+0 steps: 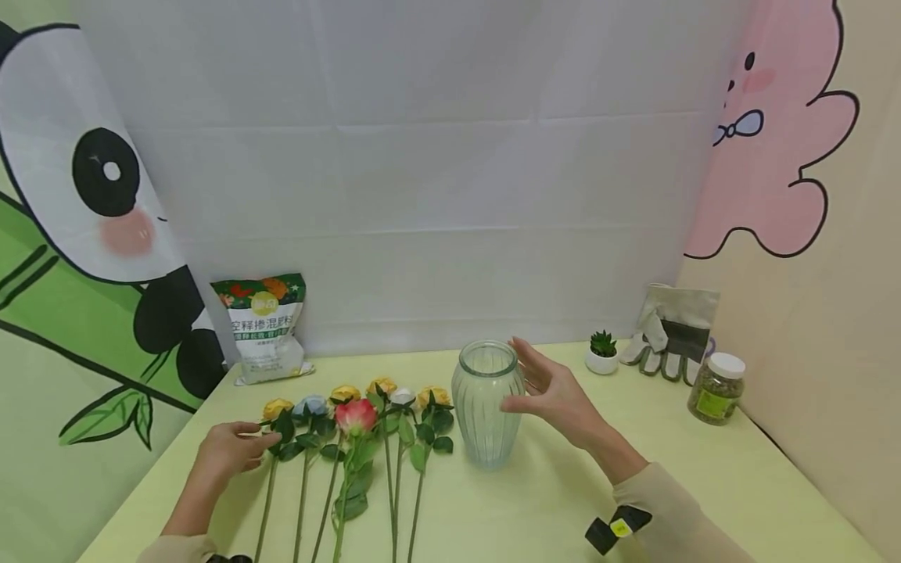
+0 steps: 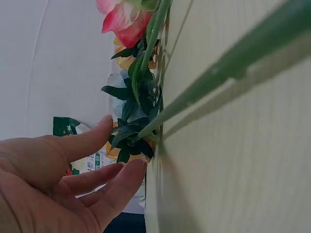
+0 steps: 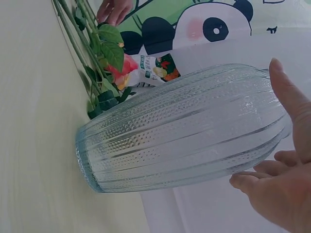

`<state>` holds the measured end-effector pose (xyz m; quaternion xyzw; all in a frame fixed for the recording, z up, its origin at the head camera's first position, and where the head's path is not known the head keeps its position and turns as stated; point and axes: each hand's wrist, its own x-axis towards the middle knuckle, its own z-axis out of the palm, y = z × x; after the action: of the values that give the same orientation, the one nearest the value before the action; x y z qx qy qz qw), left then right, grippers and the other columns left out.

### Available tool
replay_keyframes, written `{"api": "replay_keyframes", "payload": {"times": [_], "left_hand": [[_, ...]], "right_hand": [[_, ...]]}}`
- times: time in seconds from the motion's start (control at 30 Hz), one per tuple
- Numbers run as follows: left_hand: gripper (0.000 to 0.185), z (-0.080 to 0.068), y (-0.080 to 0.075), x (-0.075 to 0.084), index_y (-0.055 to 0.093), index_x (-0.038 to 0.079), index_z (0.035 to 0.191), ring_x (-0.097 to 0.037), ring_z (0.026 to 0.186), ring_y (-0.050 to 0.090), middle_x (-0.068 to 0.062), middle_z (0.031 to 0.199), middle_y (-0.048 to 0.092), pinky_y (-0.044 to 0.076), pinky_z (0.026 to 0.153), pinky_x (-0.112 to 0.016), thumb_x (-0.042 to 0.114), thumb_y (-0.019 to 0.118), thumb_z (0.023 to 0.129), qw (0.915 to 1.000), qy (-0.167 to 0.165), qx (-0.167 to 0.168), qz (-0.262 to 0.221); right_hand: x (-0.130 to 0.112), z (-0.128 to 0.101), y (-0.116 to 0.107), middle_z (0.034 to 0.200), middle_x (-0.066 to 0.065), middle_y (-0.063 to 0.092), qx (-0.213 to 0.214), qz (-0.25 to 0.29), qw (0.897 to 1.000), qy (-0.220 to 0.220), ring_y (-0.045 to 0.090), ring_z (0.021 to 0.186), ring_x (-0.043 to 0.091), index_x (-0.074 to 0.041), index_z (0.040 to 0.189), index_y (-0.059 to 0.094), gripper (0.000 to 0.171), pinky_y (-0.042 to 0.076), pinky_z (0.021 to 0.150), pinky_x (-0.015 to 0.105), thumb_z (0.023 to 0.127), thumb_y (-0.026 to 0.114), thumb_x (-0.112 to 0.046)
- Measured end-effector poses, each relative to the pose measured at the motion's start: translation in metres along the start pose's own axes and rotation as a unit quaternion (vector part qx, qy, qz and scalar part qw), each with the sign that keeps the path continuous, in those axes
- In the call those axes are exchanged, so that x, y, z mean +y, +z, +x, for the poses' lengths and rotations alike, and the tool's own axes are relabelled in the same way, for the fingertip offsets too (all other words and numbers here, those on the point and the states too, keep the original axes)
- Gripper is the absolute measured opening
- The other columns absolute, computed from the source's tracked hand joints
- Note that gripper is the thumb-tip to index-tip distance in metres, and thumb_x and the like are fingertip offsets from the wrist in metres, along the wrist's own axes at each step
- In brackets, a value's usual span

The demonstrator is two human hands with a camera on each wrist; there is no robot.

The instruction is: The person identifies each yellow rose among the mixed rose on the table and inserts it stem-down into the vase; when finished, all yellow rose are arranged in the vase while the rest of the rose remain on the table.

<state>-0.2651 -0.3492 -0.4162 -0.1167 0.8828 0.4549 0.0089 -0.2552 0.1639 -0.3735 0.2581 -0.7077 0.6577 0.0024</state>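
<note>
A ribbed clear glass vase (image 1: 488, 422) stands upright on the table. My right hand (image 1: 563, 400) is at the vase's right side, thumb and fingers spread around its upper part, as the right wrist view of the vase (image 3: 189, 131) also shows. My left hand (image 1: 232, 452) is at the leftmost yellow rose (image 1: 277, 408), its thumb and fingers spread on either side of the bloom's green leaves (image 2: 127, 133). To the right of that rose lie a blue rose (image 1: 310, 405), a large pink-red rose (image 1: 357, 417), a white rose (image 1: 403, 396) and several yellow ones, stems toward me.
A fertilizer bag (image 1: 266, 332) stands at the back left of the pale table (image 1: 549, 508). At the back right are a small potted succulent (image 1: 601, 356), grey-white gloves (image 1: 662, 356) and a white-lidded jar (image 1: 716, 395). A white cloth (image 1: 436, 180) hangs behind the table.
</note>
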Motion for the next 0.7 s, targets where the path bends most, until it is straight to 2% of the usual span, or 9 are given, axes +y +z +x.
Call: {"api": "replay_keyframes", "payload": {"times": [0.1,0.17,0.33,0.43,0.53,0.7], "left_hand": [[0.080,0.003,0.003,-0.003,0.037,-0.024,0.136,-0.031,0.084,0.072,-0.033,0.106,0.067,0.062,0.072,-0.040,0.025,0.079,0.089,0.9992,-0.018,-0.033,-0.015],[0.079,0.005,0.004,-0.005,0.035,-0.026,0.136,-0.028,0.082,0.072,-0.029,0.100,0.069,0.062,0.071,-0.039,0.021,0.079,0.089,0.9988,-0.021,-0.040,-0.018],[0.080,0.007,0.007,-0.007,0.033,-0.028,0.135,-0.018,0.075,0.072,-0.027,0.099,0.068,0.062,0.068,-0.034,0.014,0.080,0.086,0.9981,-0.026,-0.052,-0.019],[0.078,0.009,0.007,-0.010,0.033,-0.028,0.135,-0.015,0.072,0.071,-0.028,0.100,0.067,0.062,0.066,-0.032,0.008,0.080,0.085,0.9973,-0.030,-0.062,-0.024],[0.081,0.010,0.006,-0.016,0.027,-0.028,0.140,-0.016,0.072,0.072,-0.033,0.106,0.065,0.062,0.068,-0.034,0.003,0.078,0.086,0.9947,-0.037,-0.079,-0.055],[0.084,0.013,0.000,-0.024,0.017,-0.025,0.145,-0.018,0.078,0.072,-0.040,0.121,0.057,0.062,0.073,-0.035,0.003,0.074,0.090,0.9886,-0.040,-0.098,-0.107]], "right_hand": [[0.003,0.001,0.002,0.163,0.009,0.024,-0.005,-0.001,1.000,0.011,0.028,0.147,0.032,-0.007,0.159,0.021,0.104,0.030,0.116,0.044,0.080,0.087,-0.015],[0.004,0.002,0.004,0.162,0.010,0.026,-0.005,-0.004,1.000,0.014,0.030,0.146,0.033,-0.007,0.159,0.022,0.103,0.032,0.116,0.045,0.080,0.087,-0.015],[0.008,0.002,0.005,0.161,0.011,0.030,0.005,0.002,1.000,0.021,0.033,0.145,0.032,-0.007,0.159,0.025,0.100,0.035,0.114,0.043,0.080,0.086,-0.013],[0.010,0.001,0.005,0.159,0.012,0.033,0.013,-0.001,1.000,0.027,0.036,0.143,0.031,-0.006,0.158,0.026,0.098,0.037,0.113,0.040,0.080,0.086,-0.012],[0.011,0.001,0.006,0.158,0.010,0.036,0.018,-0.011,0.999,0.031,0.038,0.142,0.029,-0.006,0.157,0.028,0.097,0.039,0.111,0.038,0.080,0.087,-0.015],[0.010,0.002,0.005,0.157,0.009,0.037,0.019,-0.018,0.999,0.027,0.040,0.141,0.029,-0.008,0.157,0.030,0.095,0.039,0.112,0.043,0.081,0.086,-0.016]]}}
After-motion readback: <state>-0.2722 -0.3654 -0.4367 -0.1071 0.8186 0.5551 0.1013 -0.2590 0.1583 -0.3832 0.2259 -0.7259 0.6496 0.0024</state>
